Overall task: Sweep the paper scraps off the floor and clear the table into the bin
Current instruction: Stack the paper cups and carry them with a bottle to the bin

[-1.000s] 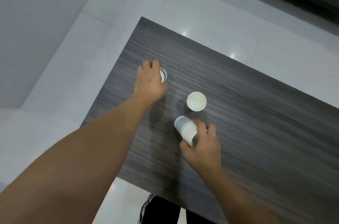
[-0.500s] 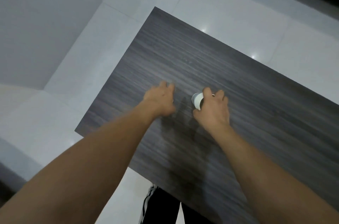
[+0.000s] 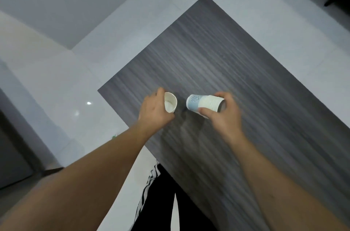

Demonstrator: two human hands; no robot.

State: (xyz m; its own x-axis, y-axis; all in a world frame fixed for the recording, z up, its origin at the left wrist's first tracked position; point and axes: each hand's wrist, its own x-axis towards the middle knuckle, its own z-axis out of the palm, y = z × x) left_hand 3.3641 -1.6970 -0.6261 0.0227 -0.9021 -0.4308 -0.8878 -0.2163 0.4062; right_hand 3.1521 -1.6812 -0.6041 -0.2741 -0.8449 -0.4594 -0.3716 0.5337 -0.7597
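My left hand (image 3: 154, 112) grips a white paper cup (image 3: 170, 105) on its side, its open mouth turned toward the right. My right hand (image 3: 224, 115) holds a white and pale blue paper cup (image 3: 202, 105), which looks like two cups nested, lying sideways with its base pointing left. Both cups are held just above the dark wood-grain table (image 3: 227, 60), a short gap apart. No other cup stands on the table. The bin and the paper scraps are out of view.
White tiled floor (image 3: 79, 87) surrounds the table's left and far sides. My dark trousers with white stripes (image 3: 161, 202) are at the table's near edge. A dark piece of furniture (image 3: 13, 155) stands at the far left.
Both hands lifted their cups off the table and drew together. The middle cup that stood alone is gone from the table, apparently nested on the right-hand cup. The view swung left.
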